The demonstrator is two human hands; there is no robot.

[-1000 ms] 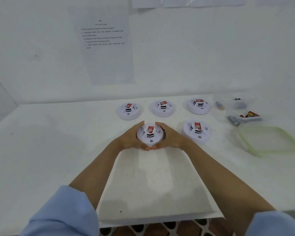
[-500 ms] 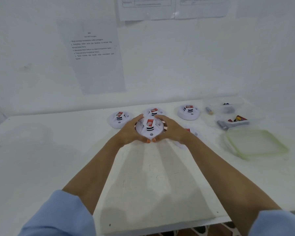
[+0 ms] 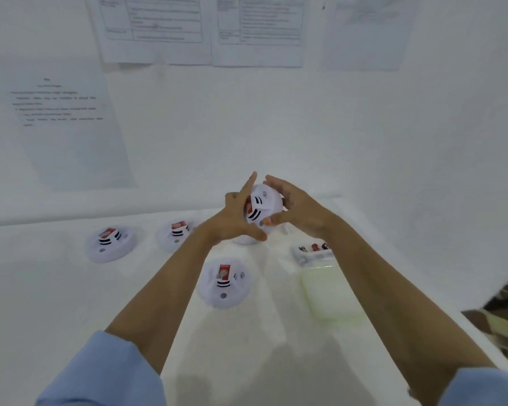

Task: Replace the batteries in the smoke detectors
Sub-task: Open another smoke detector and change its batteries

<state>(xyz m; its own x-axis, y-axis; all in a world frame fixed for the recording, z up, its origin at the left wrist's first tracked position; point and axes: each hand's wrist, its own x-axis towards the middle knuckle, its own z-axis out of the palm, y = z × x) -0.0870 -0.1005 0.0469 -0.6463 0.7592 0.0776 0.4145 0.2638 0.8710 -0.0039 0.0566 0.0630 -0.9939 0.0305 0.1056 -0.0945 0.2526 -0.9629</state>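
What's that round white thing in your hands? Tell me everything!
A round white plastic smoke detector, with black slots, a red label and a grey button on its face. It is held above the white table, tilted, face toward the camera. The left hand and right hand grip its opposite edges.

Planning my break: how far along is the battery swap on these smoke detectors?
Done: nothing visibly. In hand: the left hand and right hand hold one detector above the table, unopened. Left: at least three other detectors lie on the table, and the batteries sit in their box.
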